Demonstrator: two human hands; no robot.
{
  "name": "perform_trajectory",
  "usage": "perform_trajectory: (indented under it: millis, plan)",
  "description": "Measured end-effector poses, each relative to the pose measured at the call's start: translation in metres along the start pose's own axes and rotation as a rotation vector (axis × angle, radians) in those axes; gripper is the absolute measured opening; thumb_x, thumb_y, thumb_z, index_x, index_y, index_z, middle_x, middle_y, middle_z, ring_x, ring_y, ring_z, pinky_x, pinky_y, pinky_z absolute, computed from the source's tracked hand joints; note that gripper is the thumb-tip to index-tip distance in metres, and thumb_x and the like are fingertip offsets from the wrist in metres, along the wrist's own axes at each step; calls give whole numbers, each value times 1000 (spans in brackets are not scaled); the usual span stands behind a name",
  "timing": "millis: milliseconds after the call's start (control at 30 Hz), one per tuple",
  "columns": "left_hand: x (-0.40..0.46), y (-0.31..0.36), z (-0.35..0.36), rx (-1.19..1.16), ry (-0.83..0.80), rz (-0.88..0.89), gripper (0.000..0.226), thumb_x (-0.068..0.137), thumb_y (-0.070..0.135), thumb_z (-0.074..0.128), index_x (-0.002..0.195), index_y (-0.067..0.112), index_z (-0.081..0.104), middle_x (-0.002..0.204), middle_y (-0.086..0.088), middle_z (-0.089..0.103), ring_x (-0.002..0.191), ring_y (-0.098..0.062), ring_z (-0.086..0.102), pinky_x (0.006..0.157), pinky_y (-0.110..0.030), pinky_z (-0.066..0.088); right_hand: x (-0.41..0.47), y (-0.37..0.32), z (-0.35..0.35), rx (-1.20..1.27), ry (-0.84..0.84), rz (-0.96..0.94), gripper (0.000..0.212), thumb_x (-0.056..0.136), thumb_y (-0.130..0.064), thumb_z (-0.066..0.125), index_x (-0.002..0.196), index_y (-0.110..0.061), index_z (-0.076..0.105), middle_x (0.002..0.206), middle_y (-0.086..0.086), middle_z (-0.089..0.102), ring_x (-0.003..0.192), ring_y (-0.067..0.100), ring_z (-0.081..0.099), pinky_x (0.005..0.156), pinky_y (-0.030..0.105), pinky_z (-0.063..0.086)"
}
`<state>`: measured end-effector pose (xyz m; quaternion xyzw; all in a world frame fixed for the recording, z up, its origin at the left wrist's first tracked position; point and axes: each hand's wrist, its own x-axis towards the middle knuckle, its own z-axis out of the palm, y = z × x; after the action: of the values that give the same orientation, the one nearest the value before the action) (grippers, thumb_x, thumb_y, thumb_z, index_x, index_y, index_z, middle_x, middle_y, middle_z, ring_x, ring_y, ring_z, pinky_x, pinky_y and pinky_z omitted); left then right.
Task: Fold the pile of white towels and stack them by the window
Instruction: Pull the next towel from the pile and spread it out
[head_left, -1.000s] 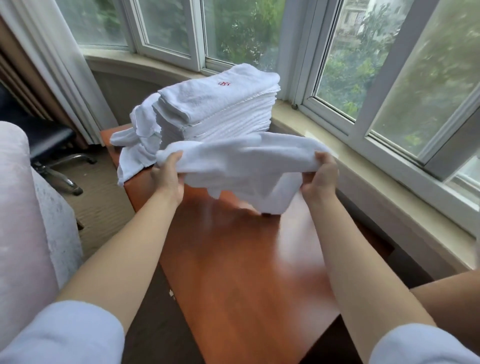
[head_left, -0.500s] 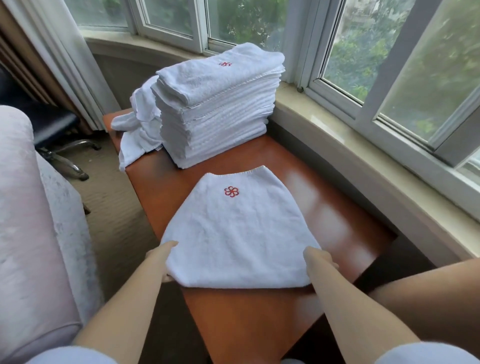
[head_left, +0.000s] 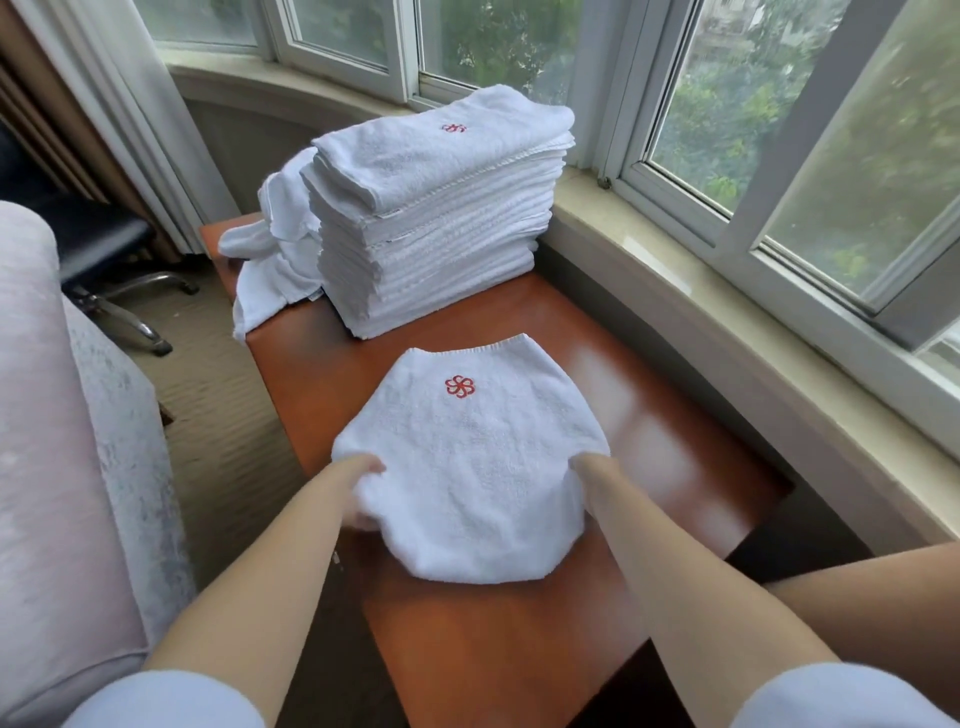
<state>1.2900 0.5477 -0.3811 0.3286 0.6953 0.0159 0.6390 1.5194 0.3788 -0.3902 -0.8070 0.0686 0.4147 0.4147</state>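
A white towel (head_left: 467, 467) with a red flower mark lies on the wooden table (head_left: 675, 467). Its near edge is lifted and curled over my hands. My left hand (head_left: 363, 488) grips the towel's near left corner, fingers mostly hidden under the cloth. My right hand (head_left: 584, 467) grips the near right corner and is almost wholly covered by the towel. A tall stack of folded white towels (head_left: 441, 218) stands at the table's far end beside the window. Several unfolded towels (head_left: 270, 260) lie heaped to the left of the stack.
A window sill (head_left: 727, 322) runs along the right of the table. A pale upholstered seat (head_left: 62, 441) stands at the left, with an office chair base (head_left: 130, 306) behind it on the carpet. My knee (head_left: 883, 597) is at the lower right.
The towel went from held up in the air to laid flat on the table. Now both hands have lifted its near edge and brought it forward over the towel.
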Motion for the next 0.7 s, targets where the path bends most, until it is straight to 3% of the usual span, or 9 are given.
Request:
perform_trajectory:
  millis: [100,167,233,400,467,500,567,633,700]
  plan:
    - [-29,58,14,-369,-76,515,24,88,0,47,109,7,57,96,-19,57,73,-24,58,53,-26,51,-15,-76,7,160,114,-368,29,94,-18,52,106,5,63,89,7,50,82,19,47,70,26,37]
    - [-50,86,5,-535,-76,741,30,84,-4,47,111,5,56,91,-14,61,75,-22,61,55,-24,51,-32,-118,0,364,153,-563,21,93,-20,52,79,-8,61,74,-1,50,73,16,47,65,25,38]
    - [-66,106,-9,-640,-33,838,32,79,-3,51,108,10,56,88,-7,62,76,-20,61,64,-28,52,-44,-139,-13,510,187,-679,23,92,-23,52,69,-19,52,70,-3,50,68,13,47,65,27,41]
    - [-45,78,-29,-692,206,791,49,64,-1,55,112,9,59,102,-10,61,88,-26,57,73,-34,49,-45,-100,-38,608,411,-547,31,89,-20,53,60,-12,47,60,0,44,58,18,39,59,29,34]
    - [-29,38,-25,-492,324,664,40,73,-8,53,109,9,55,101,-11,55,87,-23,49,74,-34,44,-30,-57,-43,392,472,-367,29,94,-25,51,80,-1,60,81,16,58,77,31,54,71,33,39]
    - [-18,16,-24,-386,317,565,45,72,-9,55,115,5,55,105,-13,56,90,-23,50,78,-38,46,-19,-32,-42,297,449,-253,34,97,-26,50,103,4,64,103,22,63,97,35,59,81,34,42]
    - [5,-27,-25,-149,258,364,58,65,-10,59,122,-4,53,112,-19,59,100,-30,58,88,-42,49,1,14,-40,123,358,-39,48,96,-26,50,132,5,51,132,20,55,123,38,50,102,36,41]
    - [24,-57,-31,111,221,284,49,71,-15,53,120,-7,53,107,-23,58,98,-37,59,79,-38,49,10,47,-37,-123,329,104,49,94,-27,48,136,-1,49,137,17,49,127,36,44,108,39,37]
    - [30,-71,-31,236,247,289,26,75,-12,53,99,-6,55,91,-20,56,80,-33,55,67,-32,44,7,58,-34,-362,376,132,41,94,-27,47,127,-5,55,135,15,47,125,34,40,106,39,35]
